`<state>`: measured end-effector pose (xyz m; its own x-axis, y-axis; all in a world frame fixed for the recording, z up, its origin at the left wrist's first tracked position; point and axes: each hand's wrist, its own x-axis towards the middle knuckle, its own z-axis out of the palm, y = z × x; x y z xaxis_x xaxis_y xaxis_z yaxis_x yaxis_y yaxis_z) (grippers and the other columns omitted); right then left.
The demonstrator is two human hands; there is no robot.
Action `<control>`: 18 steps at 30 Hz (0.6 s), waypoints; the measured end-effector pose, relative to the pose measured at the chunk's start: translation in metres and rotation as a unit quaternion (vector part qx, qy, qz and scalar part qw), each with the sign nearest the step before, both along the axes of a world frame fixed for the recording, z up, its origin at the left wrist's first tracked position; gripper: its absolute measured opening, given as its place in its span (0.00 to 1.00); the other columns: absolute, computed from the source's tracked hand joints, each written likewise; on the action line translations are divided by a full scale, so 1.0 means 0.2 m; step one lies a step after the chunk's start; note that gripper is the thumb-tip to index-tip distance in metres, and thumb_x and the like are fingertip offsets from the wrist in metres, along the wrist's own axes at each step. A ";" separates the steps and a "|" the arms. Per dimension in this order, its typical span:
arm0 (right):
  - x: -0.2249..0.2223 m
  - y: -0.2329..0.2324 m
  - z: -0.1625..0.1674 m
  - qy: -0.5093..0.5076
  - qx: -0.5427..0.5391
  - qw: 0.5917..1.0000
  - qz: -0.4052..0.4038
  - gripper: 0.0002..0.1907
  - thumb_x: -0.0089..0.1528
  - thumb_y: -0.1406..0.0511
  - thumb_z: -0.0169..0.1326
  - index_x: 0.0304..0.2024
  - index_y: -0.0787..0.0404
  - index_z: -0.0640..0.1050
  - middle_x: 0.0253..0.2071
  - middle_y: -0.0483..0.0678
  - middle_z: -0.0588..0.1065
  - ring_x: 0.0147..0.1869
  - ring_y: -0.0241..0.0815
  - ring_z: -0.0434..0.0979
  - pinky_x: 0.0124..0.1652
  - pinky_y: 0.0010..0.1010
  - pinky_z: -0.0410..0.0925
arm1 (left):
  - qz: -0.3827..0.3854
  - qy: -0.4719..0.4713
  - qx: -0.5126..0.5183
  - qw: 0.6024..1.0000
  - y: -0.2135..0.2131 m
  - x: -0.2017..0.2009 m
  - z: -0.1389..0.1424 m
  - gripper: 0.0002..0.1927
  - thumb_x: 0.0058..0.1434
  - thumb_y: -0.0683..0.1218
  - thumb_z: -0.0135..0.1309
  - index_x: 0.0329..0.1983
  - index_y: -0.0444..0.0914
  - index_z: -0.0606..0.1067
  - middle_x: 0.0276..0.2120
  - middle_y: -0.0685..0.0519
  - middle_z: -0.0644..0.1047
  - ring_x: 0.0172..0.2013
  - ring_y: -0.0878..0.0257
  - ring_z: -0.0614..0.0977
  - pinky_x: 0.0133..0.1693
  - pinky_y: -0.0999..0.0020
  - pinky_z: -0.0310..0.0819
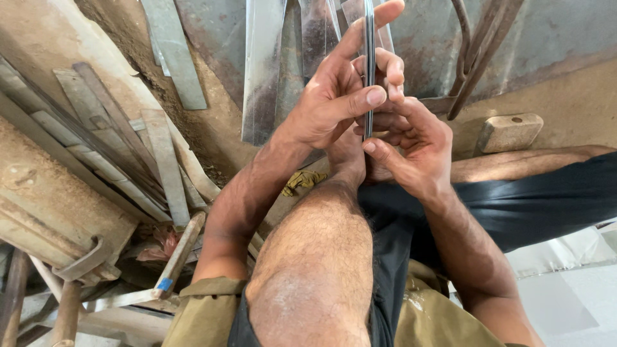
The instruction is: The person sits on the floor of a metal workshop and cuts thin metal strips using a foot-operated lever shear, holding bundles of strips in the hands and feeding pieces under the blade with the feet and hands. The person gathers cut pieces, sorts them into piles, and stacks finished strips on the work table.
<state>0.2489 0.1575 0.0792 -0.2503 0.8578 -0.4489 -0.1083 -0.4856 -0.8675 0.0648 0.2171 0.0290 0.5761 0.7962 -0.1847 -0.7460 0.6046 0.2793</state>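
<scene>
I hold a thin dark metal strip (369, 38) on edge, upright, above my raised knee (321, 257). My left hand (337, 96) pinches it from the left, thumb pressed against its side and forefinger stretched up along it. My right hand (411, 144) grips its lower end from the right, thumb just under the left thumb. Both hands touch each other around the strip. Its bottom end is hidden between my palms.
Flat metal blanks (262, 71) lean on the dirt ahead. Worn strips (164, 160) and wooden handles (183, 247) pile at left. A wooden block (509, 132) and rusty tongs (479, 58) lie at right; a yellow rag (303, 181) sits below my hands.
</scene>
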 end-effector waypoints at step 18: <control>0.01 0.03 -0.02 -0.026 0.037 0.998 0.050 0.36 0.63 0.72 0.66 0.70 0.70 0.65 0.60 0.56 0.76 0.65 0.44 0.79 0.56 0.32 0.78 | 0.004 0.020 -0.012 1.000 -0.01 0.00 -0.04 0.41 0.74 0.38 0.60 0.80 0.43 0.48 0.42 0.54 0.72 0.44 0.68 0.78 0.62 0.58 0.80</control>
